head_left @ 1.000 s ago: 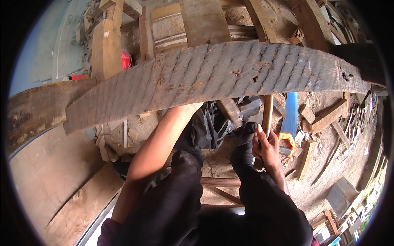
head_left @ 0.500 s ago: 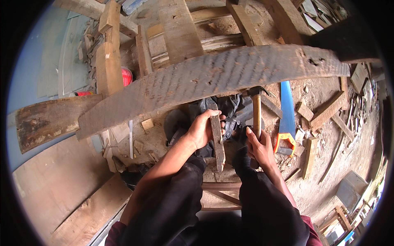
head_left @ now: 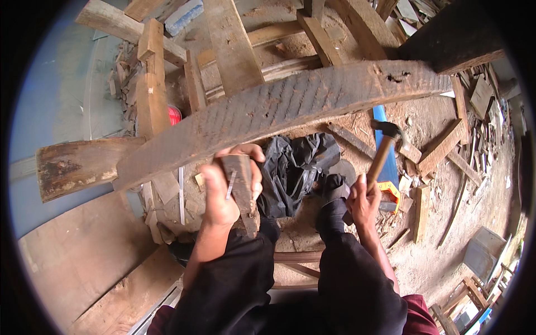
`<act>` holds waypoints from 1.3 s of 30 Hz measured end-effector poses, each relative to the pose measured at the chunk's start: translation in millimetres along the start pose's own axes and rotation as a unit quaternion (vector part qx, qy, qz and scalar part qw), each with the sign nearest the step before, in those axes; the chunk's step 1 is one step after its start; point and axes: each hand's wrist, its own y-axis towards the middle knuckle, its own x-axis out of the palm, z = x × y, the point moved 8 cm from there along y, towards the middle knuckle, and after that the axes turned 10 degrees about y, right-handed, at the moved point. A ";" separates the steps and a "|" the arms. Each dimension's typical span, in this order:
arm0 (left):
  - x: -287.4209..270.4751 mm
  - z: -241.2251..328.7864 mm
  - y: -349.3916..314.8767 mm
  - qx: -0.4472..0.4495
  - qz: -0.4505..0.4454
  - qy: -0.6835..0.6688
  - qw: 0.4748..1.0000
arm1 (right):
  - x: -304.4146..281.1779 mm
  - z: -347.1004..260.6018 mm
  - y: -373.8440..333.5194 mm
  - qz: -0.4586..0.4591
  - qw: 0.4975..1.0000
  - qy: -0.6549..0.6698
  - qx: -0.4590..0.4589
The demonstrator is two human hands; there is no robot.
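Left hand grips a wood block left of centre; right hand clasps a hammer right of centre

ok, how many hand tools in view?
2: a hammer in the right hand, and a blue-bladed handsaw on the ground, partly behind the hammer. Others could be hidden among the scrap wood.

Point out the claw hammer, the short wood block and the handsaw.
Claw hammer (head_left: 380, 160): head view, on its wooden handle.
Short wood block (head_left: 245, 194): head view, on its upward face.
Handsaw (head_left: 392, 170): head view, on its blue blade.
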 end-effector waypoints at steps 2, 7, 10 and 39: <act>-13.5 17.6 -4.4 0.032 0.052 -0.018 0.998 | 6.3 -29.5 5.4 0.014 0.992 -0.002 -0.129; -23.6 24.0 -7.2 0.037 0.126 0.081 0.988 | 23.6 -93.9 55.5 0.075 0.979 -0.017 -0.189; -28.6 22.6 0.1 0.037 0.114 0.141 0.983 | 37.4 -103.7 95.6 0.078 0.967 0.023 -0.241; -25.3 -118.2 199.0 0.057 -0.114 0.719 0.683 | 35.7 16.7 51.0 0.016 0.999 -0.029 -0.042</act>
